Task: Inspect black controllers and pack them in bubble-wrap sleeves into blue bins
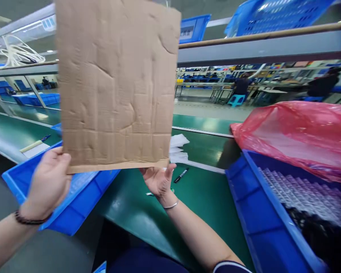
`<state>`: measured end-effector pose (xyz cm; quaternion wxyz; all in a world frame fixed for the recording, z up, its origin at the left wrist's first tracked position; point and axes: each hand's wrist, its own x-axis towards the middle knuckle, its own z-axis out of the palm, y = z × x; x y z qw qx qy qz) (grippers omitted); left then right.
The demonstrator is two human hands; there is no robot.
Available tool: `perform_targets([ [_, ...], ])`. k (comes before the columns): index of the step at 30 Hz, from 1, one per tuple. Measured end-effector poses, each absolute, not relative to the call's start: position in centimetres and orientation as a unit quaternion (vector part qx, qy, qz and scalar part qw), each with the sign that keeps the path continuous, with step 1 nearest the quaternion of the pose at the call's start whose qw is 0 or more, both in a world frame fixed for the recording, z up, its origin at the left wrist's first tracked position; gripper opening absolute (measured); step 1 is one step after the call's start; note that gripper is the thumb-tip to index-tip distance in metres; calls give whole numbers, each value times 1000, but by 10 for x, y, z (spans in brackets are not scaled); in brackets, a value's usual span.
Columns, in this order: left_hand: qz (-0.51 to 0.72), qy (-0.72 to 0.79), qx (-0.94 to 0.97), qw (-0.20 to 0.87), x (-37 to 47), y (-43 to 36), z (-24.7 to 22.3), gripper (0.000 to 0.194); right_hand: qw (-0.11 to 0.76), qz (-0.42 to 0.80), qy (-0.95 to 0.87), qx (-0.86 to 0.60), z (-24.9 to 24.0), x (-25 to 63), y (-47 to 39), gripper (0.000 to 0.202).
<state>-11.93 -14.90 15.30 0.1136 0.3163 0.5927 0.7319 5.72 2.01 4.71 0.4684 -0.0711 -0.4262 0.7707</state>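
Observation:
A creased brown cardboard sheet [119, 91] stands upright in front of me, raised above the green work surface. My left hand [49, 182] pinches its lower left edge, thumb on the near face. My right hand [158, 180] is under the lower right corner, palm up, with the thumb at the front and the fingers partly hidden behind the sheet. Behind and below my left hand is a blue bin [76, 212] with clear plastic inside. A black marker [181, 175] lies on the surface just right of my right hand.
At right stands a blue bin [261, 220] with rows of clear parts, black items and red plastic film [301, 136]. White folded sheets [179, 146] lie behind the cardboard. A shelf rail [258, 47] carrying blue baskets [278, 17] crosses overhead. People sit farther back.

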Motion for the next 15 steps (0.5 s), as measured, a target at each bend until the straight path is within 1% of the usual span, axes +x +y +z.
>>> perform_targets([
  [1, 739, 580, 308, 151, -103, -135, 144, 24, 486, 761, -425, -64, 43, 65, 17, 92],
  [2, 729, 582, 310, 183, -87, -121, 133, 26, 498, 750, -430, -68, 40, 71, 13, 90],
  [3, 712, 587, 324, 212, -72, -109, 121, 26, 505, 740, -435, -91, 37, 75, 9, 84],
  [5, 669, 591, 365, 264, -43, -87, 98, 23, 523, 719, -418, -188, 32, 85, 3, 62],
  [6, 644, 588, 394, 289, -33, -79, 90, 26, 541, 701, -395, -245, 29, 91, 3, 51],
  [8, 554, 601, 470, 333, -21, -71, 84, 39, 593, 643, -346, -339, 23, 107, 15, 40],
  [10, 460, 620, 536, 342, -25, -78, 94, 50, 644, 576, -328, -383, 16, 128, 39, 40],
  [12, 415, 633, 586, 288, -46, -99, 113, 48, 665, 537, -335, -397, 5, 149, 67, 47],
  [13, 413, 636, 610, 231, -62, -115, 122, 44, 670, 522, -348, -397, -2, 158, 80, 50],
  [15, 400, 676, 616, 60, -103, -154, 134, 37, 673, 484, -386, -405, -18, 170, 98, 51],
])
